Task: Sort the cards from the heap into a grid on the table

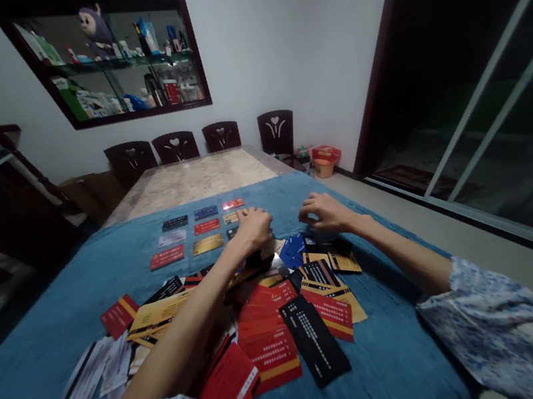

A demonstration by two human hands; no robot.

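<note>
My left hand [255,228] reaches across the pile to the right-hand column of a neat grid of cards. Its fingers are curled and pressed together, touching or just over a yellow card [230,218]. A dark card [232,233] is partly covered by the same hand; whatever the fingers grip is hidden. Off to the right, my right hand [324,212] hovers above the cloth with loosely bent fingers and no card visible in them. Below it are blue cards [293,250] and a black card [326,242]. Red cards [265,321] and a long black card [314,340] overlap nearer me.
Blue cloth [390,342] covers the near part of a long table with a bare stone-patterned far end [202,176]. White cards [80,381] lie at left. Several dark chairs [176,148] stand behind, and an orange bucket [325,166] sits on the floor.
</note>
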